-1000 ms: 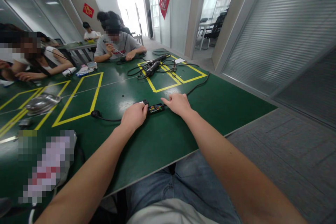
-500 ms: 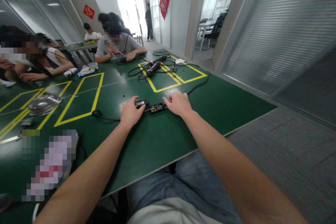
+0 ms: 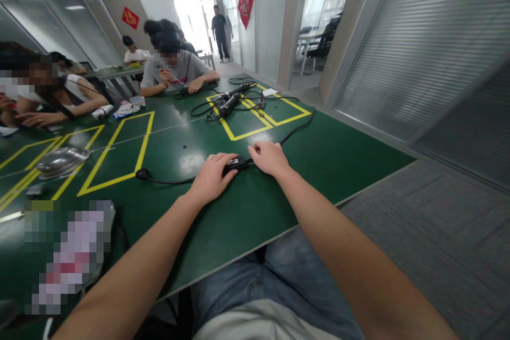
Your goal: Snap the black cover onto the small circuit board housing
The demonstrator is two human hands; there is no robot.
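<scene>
On the green table, a small black box (image 3: 238,162) with a pale label on top sits in line on a black cable. My left hand (image 3: 211,174) is closed round its left end, the thumb on the near side and the fingers over the far side, hiding that part. My right hand (image 3: 270,158) has its fingers curled around the cable (image 3: 249,161) just beyond the box's right end. The cable runs out behind that hand to the far right. To the left it leads to a round black end piece (image 3: 143,174).
Dark cylindrical tools with coiled cables (image 3: 229,103) lie farther back among yellow tape outlines. A shiny metal part (image 3: 64,161) lies at left, near a blurred-out packet (image 3: 74,255). Co-workers sit across the table; one person (image 3: 220,32) stands in the corridor. The table's edge (image 3: 358,194) runs along the right.
My left hand has moved right with the labelled black cover, which now lies over the open housing and hides its coloured insides. My right hand has stayed nearly in place.
</scene>
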